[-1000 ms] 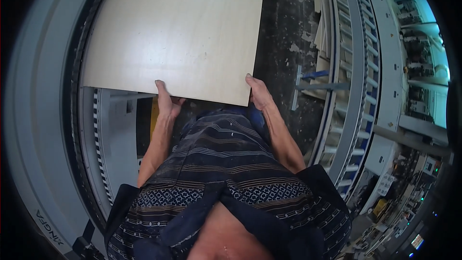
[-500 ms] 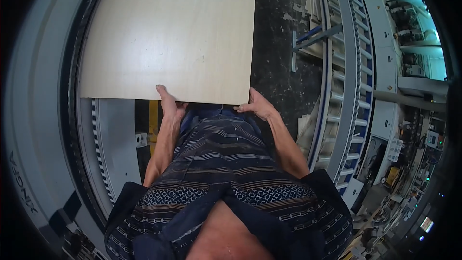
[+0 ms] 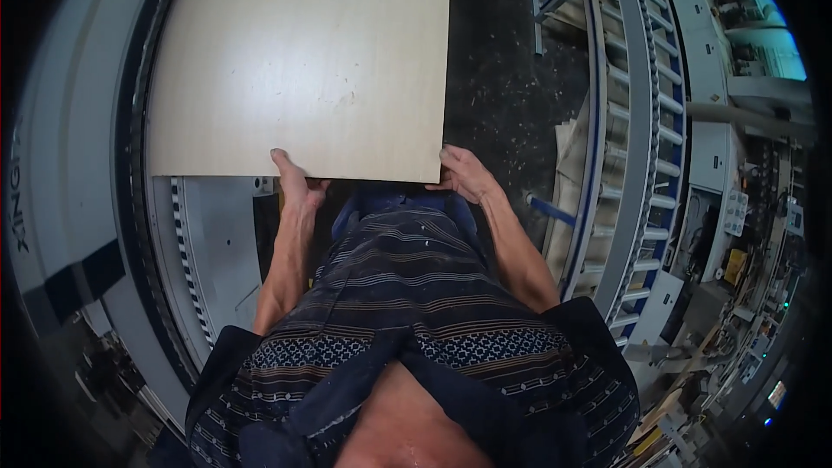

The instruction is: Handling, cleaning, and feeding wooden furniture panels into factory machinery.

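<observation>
A large pale wood-grain board (image 3: 295,69) lies flat in front of me, running off the top of the view. My left hand (image 3: 299,186) is closed on its near edge, thumb on the top face and fingers partly hidden below. At the near right corner my right hand (image 3: 466,175) grips the board, its thumb on the side edge and fingers curled under. The board's left edge rests along the dark track (image 3: 139,121) of a long grey machine (image 3: 69,104).
A roller conveyor (image 3: 637,156) runs along the right, beyond dark, speckled floor (image 3: 494,78). Pale boards (image 3: 568,156) are stacked under it, and a blue bar (image 3: 551,210) juts from its side. Grey cabinets (image 3: 711,156) stand farther right. A grey machine panel (image 3: 217,243) is beside my left forearm.
The machine and conveyor have shifted forward relative to me, while the board has stayed before me in both hands. My right thumb has moved slightly along the corner.
</observation>
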